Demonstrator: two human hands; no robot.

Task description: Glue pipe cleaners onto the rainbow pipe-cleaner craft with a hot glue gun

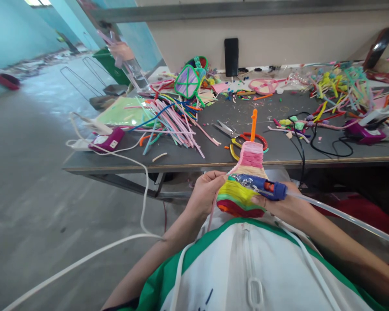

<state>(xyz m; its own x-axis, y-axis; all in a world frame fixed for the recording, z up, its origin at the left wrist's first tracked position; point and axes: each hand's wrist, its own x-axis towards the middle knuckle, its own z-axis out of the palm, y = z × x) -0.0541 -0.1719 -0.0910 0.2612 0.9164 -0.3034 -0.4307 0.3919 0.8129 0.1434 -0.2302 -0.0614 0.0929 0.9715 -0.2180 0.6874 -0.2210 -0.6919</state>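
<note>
My left hand [205, 190] is closed on the left side of a striped pipe-cleaner craft piece [246, 181], pinching a pink strand at its edge. The piece is banded pink, cream, yellow, green and red, with an orange stem [253, 125] sticking up from its top. My right hand [283, 203] grips a blue glue gun [262, 185] with a clear glue stick [343, 216] trailing to the right. The gun's nozzle end lies across the middle of the craft piece. Both hands sit just in front of the table edge, above my lap.
The grey table [194, 157] carries a heap of pipe cleaners [171, 121], scissors [225, 128], a purple glue gun [107, 140] on the left, another [365, 131] on the right, black cables [324, 147], a green woven piece [188, 80] and a phone [231, 56] leaning on the wall.
</note>
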